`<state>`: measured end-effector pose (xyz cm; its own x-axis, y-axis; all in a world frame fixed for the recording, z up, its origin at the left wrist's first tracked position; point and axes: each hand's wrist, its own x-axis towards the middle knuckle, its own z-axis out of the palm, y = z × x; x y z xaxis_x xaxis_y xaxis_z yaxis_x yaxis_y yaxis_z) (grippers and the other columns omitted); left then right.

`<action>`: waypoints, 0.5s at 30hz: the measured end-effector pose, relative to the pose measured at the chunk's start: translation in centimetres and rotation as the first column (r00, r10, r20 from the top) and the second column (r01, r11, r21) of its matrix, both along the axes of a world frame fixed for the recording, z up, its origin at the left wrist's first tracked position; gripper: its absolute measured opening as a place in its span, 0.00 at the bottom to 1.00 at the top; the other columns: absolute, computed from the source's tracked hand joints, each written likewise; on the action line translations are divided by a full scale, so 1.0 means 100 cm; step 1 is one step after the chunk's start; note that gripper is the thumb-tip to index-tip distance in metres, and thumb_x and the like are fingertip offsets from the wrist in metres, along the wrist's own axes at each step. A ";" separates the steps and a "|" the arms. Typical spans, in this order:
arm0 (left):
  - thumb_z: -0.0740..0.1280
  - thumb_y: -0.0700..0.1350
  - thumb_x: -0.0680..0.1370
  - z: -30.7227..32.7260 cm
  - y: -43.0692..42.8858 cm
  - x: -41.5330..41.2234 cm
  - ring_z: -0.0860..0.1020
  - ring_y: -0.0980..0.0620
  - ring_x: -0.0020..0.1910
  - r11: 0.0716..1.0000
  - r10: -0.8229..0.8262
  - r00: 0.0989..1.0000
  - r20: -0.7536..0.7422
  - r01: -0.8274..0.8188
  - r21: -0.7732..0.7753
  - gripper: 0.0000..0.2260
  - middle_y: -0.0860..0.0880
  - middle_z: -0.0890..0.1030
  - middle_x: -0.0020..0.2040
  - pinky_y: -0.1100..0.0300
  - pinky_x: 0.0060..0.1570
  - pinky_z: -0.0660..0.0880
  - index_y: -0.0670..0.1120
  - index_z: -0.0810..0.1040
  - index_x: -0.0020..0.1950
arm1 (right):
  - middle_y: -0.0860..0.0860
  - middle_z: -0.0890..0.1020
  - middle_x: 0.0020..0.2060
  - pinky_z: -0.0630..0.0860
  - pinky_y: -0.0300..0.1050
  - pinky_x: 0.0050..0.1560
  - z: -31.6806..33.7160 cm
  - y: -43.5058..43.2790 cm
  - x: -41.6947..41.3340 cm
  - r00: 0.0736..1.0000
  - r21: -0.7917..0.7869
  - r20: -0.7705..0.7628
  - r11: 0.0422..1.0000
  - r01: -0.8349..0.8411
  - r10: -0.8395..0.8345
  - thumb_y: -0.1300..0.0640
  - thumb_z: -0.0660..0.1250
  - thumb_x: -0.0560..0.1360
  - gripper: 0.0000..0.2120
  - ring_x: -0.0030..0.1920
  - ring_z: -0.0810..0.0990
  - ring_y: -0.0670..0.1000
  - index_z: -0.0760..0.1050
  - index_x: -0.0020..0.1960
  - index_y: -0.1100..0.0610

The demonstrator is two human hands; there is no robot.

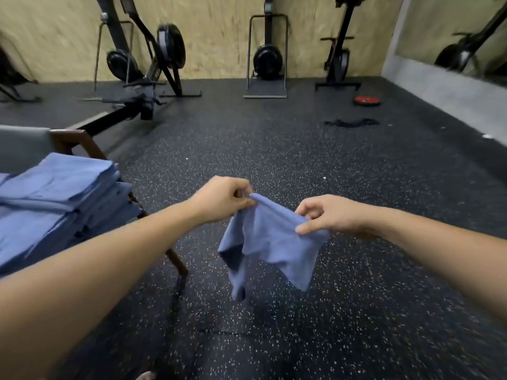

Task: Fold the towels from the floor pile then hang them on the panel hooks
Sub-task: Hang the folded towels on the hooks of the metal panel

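A small blue towel (pixel 270 242) hangs in the air in front of me, above the speckled black floor. My left hand (pixel 222 197) pinches its upper left corner. My right hand (pixel 326 215) pinches the upper right edge. The cloth droops between the two hands, loosely doubled, with its lower corners dangling. A stack of folded blue towels (pixel 57 196) lies on a chair at the left. No floor pile and no panel hooks are in view.
The wooden chair (pixel 74 141) with a grey back stands at the left. Rowing machines (pixel 142 78) and exercise bikes (pixel 267 56) line the plywood far wall. A red weight plate (pixel 367 100) and a dark strap (pixel 352 122) lie on the floor at right.
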<state>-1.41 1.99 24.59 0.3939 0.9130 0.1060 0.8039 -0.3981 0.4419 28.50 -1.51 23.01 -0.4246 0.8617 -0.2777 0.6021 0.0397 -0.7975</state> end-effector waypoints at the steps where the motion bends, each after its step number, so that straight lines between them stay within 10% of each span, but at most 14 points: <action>1: 0.74 0.52 0.80 0.010 -0.002 -0.007 0.83 0.54 0.35 0.999 0.022 1.000 0.004 -0.022 0.031 0.07 0.55 0.83 0.35 0.55 0.39 0.80 0.55 0.80 0.44 | 0.47 0.87 0.43 0.72 0.45 0.45 0.011 -0.005 0.005 1.000 0.010 0.002 1.000 0.014 -0.014 0.49 0.81 0.75 0.13 0.41 0.81 0.44 0.84 0.56 0.52; 11: 0.75 0.50 0.78 0.047 -0.039 -0.024 0.84 0.52 0.44 0.981 0.159 0.986 0.041 -0.163 0.104 0.06 0.55 0.85 0.42 0.56 0.44 0.78 0.55 0.80 0.52 | 0.51 0.72 0.31 0.63 0.34 0.26 0.074 -0.051 -0.012 0.934 -0.091 -0.308 0.983 0.161 -0.181 0.62 0.74 0.79 0.04 0.28 0.66 0.45 0.83 0.54 0.60; 15: 0.76 0.48 0.79 0.067 -0.087 0.020 0.85 0.52 0.40 0.993 0.011 0.949 0.314 -0.047 0.107 0.07 0.52 0.84 0.39 0.54 0.42 0.80 0.53 0.78 0.48 | 0.55 0.80 0.39 0.71 0.41 0.37 0.077 -0.055 -0.040 0.832 -0.175 -0.467 0.954 0.245 -0.299 0.65 0.73 0.79 0.04 0.36 0.75 0.48 0.82 0.54 0.60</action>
